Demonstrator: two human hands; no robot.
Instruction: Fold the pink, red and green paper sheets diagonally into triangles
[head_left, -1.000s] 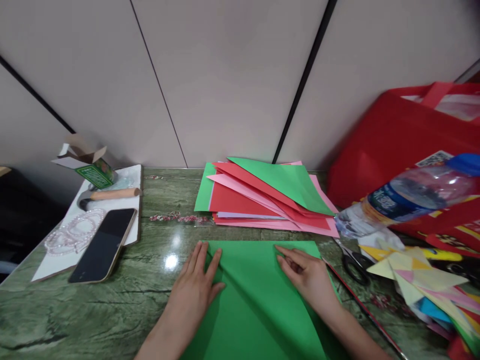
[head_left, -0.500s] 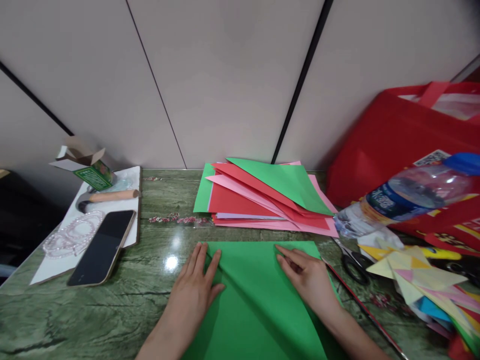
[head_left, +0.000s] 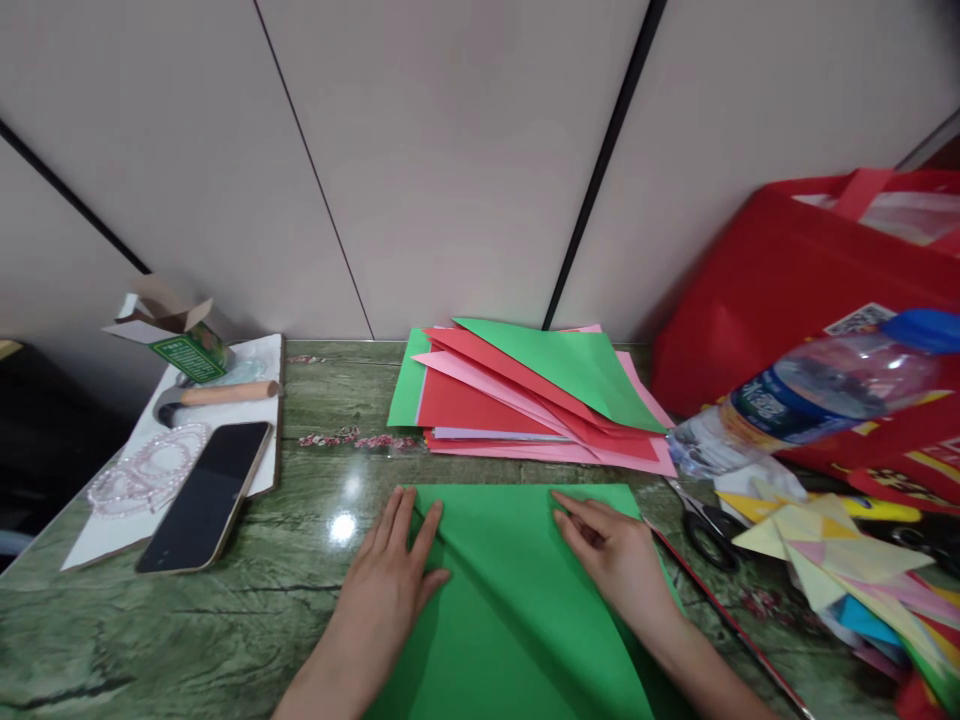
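Observation:
A large sheet of green paper (head_left: 510, 600) lies on the table in front of me, with a soft slanting ridge across it. Near its upper left corner, my left hand (head_left: 386, 565) lies flat with the fingers spread. My right hand (head_left: 619, 560) is at the upper right part of the sheet, thumb and forefinger drawn close together on the paper and the other fingers curled. Along the right side, the sheet's edge lifts and curves beneath my right forearm. The sheet's near edge is out of view.
Beyond the sheet sits a stack of coloured paper (head_left: 495, 400). Scissors (head_left: 709, 535), a thin red stick (head_left: 727, 610), a plastic bottle (head_left: 802, 400), paper scraps (head_left: 847, 560) and a red bag (head_left: 765, 290) crowd the right. On the left are a phone (head_left: 206, 500), a wooden-handled tool (head_left: 225, 393) and a small box (head_left: 187, 345).

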